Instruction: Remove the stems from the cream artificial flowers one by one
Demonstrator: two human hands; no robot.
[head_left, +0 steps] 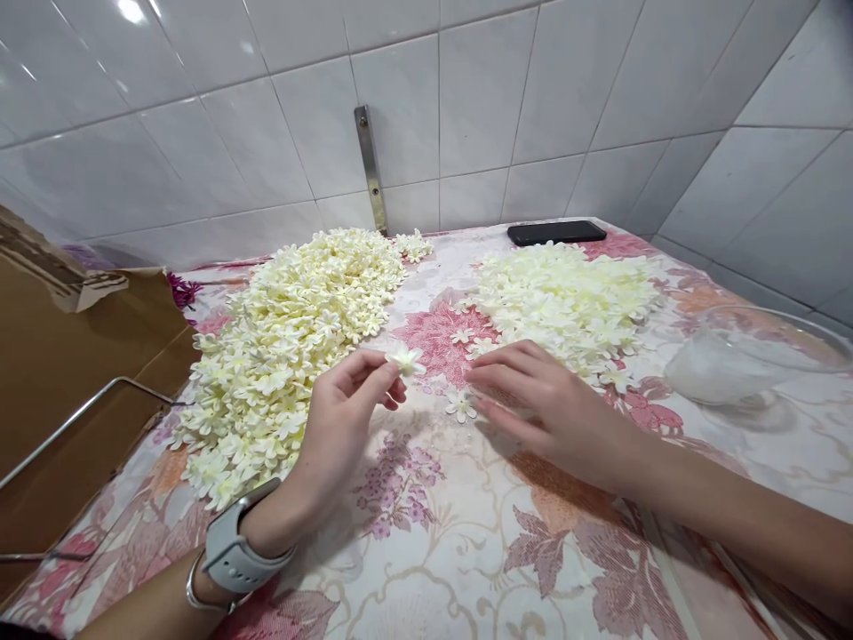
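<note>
Between the thumb and fingers of my left hand (353,400) is a small white artificial flower (406,359), its petals spread upward. My right hand (533,396) reaches over the cloth with its fingers apart, and nothing shows in them. Close to its fingertips lies a loose white flower (460,405). A large heap of cream-white flowers (299,311) fills the area beside and beyond my left hand. Just past my right hand spreads a flatter pile of white petals (566,298).
A floral tablecloth (413,578) covers the table. A black phone (557,233) lies near the tiled wall. At the right stands a clear bowl (753,356) with whitish contents. A cardboard box (86,382) is at the left edge, and a metal bracket (370,169) runs up the wall.
</note>
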